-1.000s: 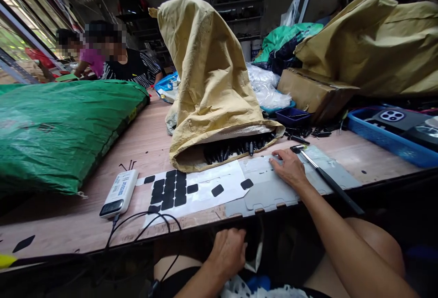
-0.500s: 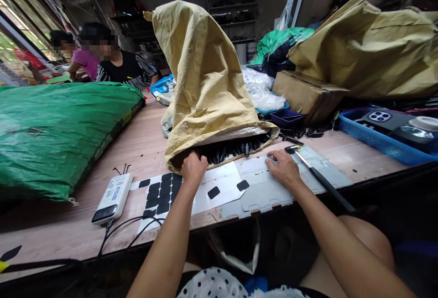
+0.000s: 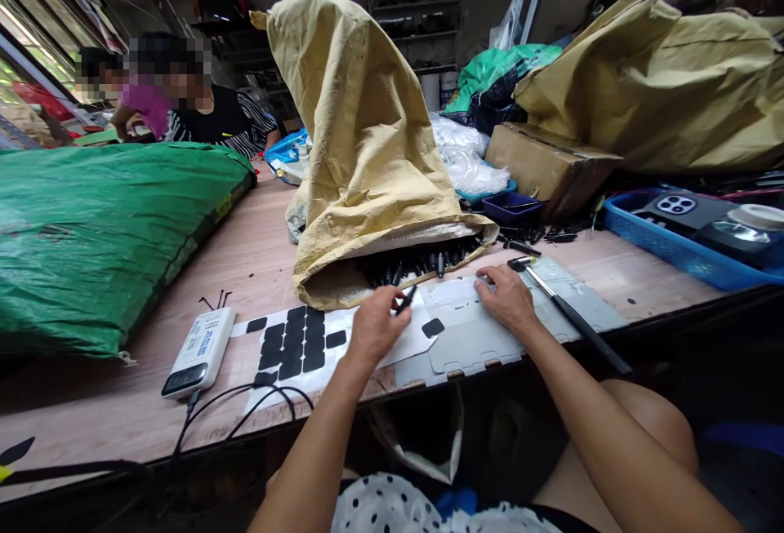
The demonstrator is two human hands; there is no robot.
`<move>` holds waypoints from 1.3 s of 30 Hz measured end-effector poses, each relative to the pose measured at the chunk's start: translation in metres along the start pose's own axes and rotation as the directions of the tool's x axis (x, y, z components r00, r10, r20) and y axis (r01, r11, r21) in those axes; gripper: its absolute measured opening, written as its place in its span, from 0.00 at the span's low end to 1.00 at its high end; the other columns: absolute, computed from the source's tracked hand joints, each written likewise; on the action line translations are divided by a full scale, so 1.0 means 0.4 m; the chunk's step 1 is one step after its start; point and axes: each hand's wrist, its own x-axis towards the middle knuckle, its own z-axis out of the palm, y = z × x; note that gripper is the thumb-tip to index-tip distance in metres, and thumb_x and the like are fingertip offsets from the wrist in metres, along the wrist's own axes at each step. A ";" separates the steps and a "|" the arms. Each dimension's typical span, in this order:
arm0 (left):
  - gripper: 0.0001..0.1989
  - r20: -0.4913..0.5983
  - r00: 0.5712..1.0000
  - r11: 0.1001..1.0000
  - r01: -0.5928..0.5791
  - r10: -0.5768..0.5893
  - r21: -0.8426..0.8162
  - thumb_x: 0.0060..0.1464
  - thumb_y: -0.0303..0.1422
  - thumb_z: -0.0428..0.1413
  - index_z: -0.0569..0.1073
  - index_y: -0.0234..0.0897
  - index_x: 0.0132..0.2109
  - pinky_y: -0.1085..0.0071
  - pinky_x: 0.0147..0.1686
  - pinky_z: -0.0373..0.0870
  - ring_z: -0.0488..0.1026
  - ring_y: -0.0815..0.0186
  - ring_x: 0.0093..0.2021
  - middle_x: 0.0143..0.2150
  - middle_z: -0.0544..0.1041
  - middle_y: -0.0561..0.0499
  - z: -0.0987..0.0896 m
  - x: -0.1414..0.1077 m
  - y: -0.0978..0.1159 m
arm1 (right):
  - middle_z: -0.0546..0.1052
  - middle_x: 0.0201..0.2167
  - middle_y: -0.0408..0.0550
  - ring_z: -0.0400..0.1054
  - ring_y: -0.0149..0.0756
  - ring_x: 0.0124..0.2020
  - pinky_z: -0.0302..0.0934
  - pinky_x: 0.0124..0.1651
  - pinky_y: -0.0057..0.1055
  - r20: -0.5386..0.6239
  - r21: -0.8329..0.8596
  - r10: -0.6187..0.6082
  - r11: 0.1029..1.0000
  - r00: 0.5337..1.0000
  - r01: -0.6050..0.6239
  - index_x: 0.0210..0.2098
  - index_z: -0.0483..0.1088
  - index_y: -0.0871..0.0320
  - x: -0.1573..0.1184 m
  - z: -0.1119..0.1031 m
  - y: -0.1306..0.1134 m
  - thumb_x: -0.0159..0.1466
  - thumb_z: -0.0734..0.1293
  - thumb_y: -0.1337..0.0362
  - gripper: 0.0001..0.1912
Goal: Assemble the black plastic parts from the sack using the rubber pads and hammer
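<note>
My left hand point(image 3: 375, 322) is pinching a small black cylindrical part point(image 3: 407, 299) with a narrow end, just in front of the sack's mouth. The tan sack point(image 3: 367, 125) stands with its opening toward me, and many similar black parts point(image 3: 441, 264) show inside it. My right hand point(image 3: 507, 295) rests at the grey flat board point(image 3: 469, 345), fingers loosely bent and apart, with nothing visible between them. Beside it a hammer point(image 3: 576, 321) lies with its black handle over the table edge. Under my left hand is a white sheet point(image 3: 343, 361) carrying rows of black rounded-square pads point(image 3: 294, 341).
At left are a large green sack point(image 3: 116, 239) and a white power bank point(image 3: 199, 349) with black cables. A blue tray point(image 3: 686, 243) holding a phone and tape sits at right, near a cardboard box point(image 3: 545, 162). Two people point(image 3: 214, 117) sit at the far left.
My left hand has drawn back from the sack's mouth toward me, now holding a black part. The right hand stays nearly in place.
</note>
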 end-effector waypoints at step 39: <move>0.31 0.078 0.997 0.909 0.024 0.010 -0.417 0.47 0.29 0.67 0.66 0.45 0.57 0.73 0.35 0.61 0.69 0.68 0.32 0.32 0.73 0.59 0.112 -0.022 -0.026 | 0.78 0.41 0.49 0.75 0.40 0.40 0.71 0.45 0.35 0.082 0.259 -0.337 0.916 0.938 0.306 0.60 0.70 0.50 -0.202 -0.078 -0.232 0.71 0.58 0.66 0.20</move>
